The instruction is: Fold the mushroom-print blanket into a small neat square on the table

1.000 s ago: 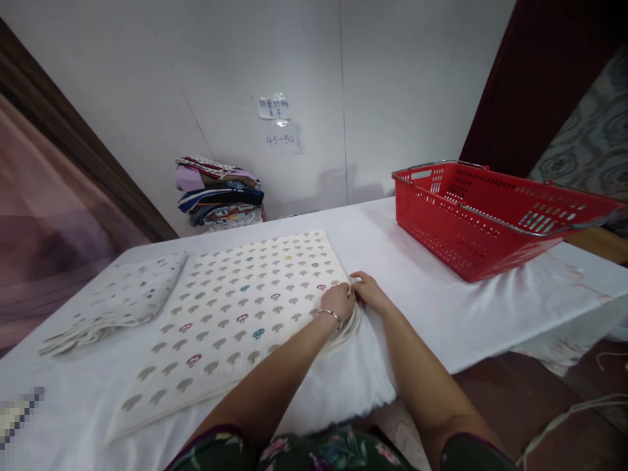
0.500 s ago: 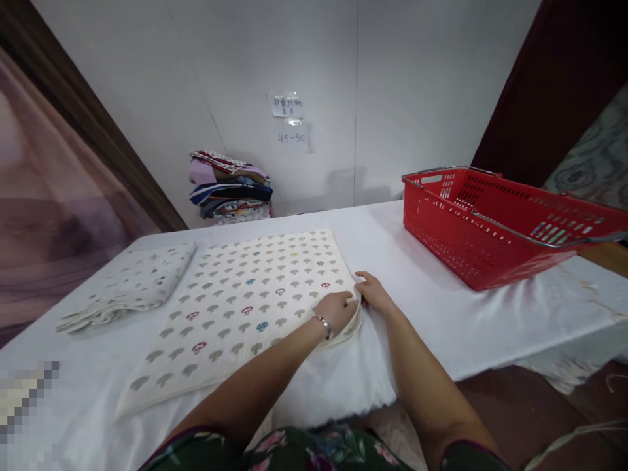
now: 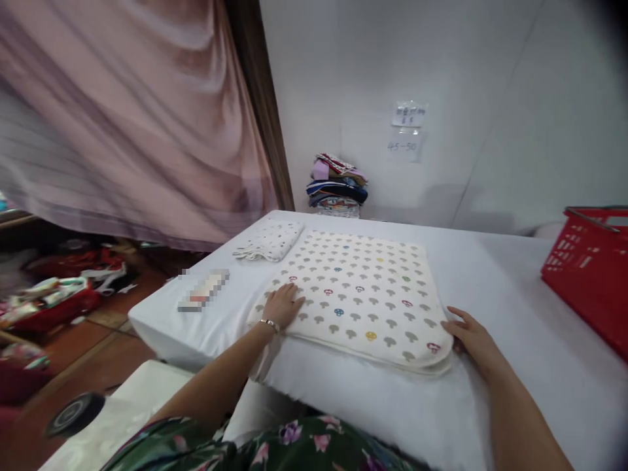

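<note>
A cream cloth (image 3: 353,284) printed with grey and coloured mushrooms lies folded in flat layers on the white-covered table. My left hand (image 3: 283,305) rests on its near left part, fingers stretched out over the print. At the near right corner is my right hand (image 3: 468,332), its fingers apart and touching the cloth's side edge. The layered edges show along the near side. Beyond the left side of the cloth lies another folded white cloth (image 3: 272,239) with small dark specks.
A pixelated flat object (image 3: 203,291) lies on the table (image 3: 495,288) at left. Stacked folded fabrics (image 3: 337,186) stand by the wall. At right is a red basket (image 3: 589,268). A pink curtain (image 3: 196,118) hangs at left, above cluttered floor containers.
The view has turned left. My left hand has moved from the cloth's right corner to its near left part. My right hand remains at the right edge. The cloth's near edge looks straighter.
</note>
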Tool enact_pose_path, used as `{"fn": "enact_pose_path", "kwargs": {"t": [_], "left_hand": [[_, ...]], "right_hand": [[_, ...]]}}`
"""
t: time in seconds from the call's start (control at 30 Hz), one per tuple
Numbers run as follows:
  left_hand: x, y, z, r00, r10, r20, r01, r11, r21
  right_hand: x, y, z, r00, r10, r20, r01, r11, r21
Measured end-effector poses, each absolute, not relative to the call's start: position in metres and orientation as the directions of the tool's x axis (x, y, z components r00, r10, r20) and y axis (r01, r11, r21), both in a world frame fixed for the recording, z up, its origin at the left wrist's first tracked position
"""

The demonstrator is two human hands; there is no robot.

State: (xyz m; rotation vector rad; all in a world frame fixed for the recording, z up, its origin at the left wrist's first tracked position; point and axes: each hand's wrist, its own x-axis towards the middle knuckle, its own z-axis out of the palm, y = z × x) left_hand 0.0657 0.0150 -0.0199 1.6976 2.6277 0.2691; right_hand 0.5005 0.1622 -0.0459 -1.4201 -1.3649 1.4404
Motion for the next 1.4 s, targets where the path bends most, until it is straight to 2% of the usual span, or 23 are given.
{"fn": "enact_pose_path", "kwargs": {"t": [0.17, 0.27, 0.37, 0.47, 0.57, 0.63, 0.73, 0.87, 0.93, 1.1, 1.3, 1.4], "left_hand": [[0.056, 0.01, -0.024, -0.424, 0.903, 0.064, 0.889, 0.402, 0.218], [0.04, 0.012, -0.023, -0.47, 0.879, 0.084, 0.873, 0.449, 0.189], [0.018, 0.009, -0.025, -0.538, 0.843, 0.001, 0.831, 0.53, 0.17], [0.005, 0.006, -0.026, -0.552, 0.828, -0.103, 0.803, 0.56, 0.203], [0.004, 0.011, -0.02, -0.565, 0.82, -0.092, 0.795, 0.571, 0.202], [0.006, 0.019, -0.014, -0.555, 0.831, -0.04, 0.813, 0.552, 0.185], [0.004, 0.034, -0.011, -0.439, 0.898, 0.024, 0.892, 0.432, 0.134], [-0.009, 0.046, -0.021, -0.395, 0.916, -0.069, 0.909, 0.401, 0.113], [-0.015, 0.048, -0.027, -0.413, 0.904, -0.109, 0.896, 0.425, 0.127], [-0.02, 0.051, -0.03, -0.374, 0.924, -0.079, 0.918, 0.381, 0.107], [-0.024, 0.056, -0.017, -0.376, 0.922, -0.098, 0.907, 0.387, 0.164], [-0.018, 0.051, -0.013, -0.343, 0.938, -0.059, 0.921, 0.348, 0.177]], "right_hand": [[0.497, 0.155, -0.045, -0.118, 0.967, -0.226, 0.233, -0.195, -0.953], [0.495, 0.154, -0.044, -0.099, 0.965, -0.244, 0.269, -0.21, -0.94], [0.496, 0.156, -0.044, -0.111, 0.953, -0.283, 0.301, -0.239, -0.923], [0.496, 0.16, -0.043, -0.135, 0.932, -0.337, 0.322, -0.28, -0.904], [0.493, 0.162, -0.04, -0.167, 0.908, -0.385, 0.336, -0.315, -0.888], [0.491, 0.163, -0.036, -0.183, 0.896, -0.405, 0.357, -0.323, -0.876], [0.487, 0.164, -0.033, -0.161, 0.9, -0.406, 0.434, -0.305, -0.848], [0.485, 0.164, -0.034, -0.097, 0.929, -0.356, 0.511, -0.261, -0.819], [0.484, 0.162, -0.035, -0.101, 0.938, -0.331, 0.492, -0.242, -0.836], [0.48, 0.156, -0.027, -0.058, 0.947, -0.315, 0.422, -0.263, -0.868], [0.484, 0.154, -0.02, -0.039, 0.91, -0.412, 0.384, -0.367, -0.847], [0.486, 0.148, -0.016, -0.026, 0.898, -0.44, 0.448, -0.383, -0.807]]}}
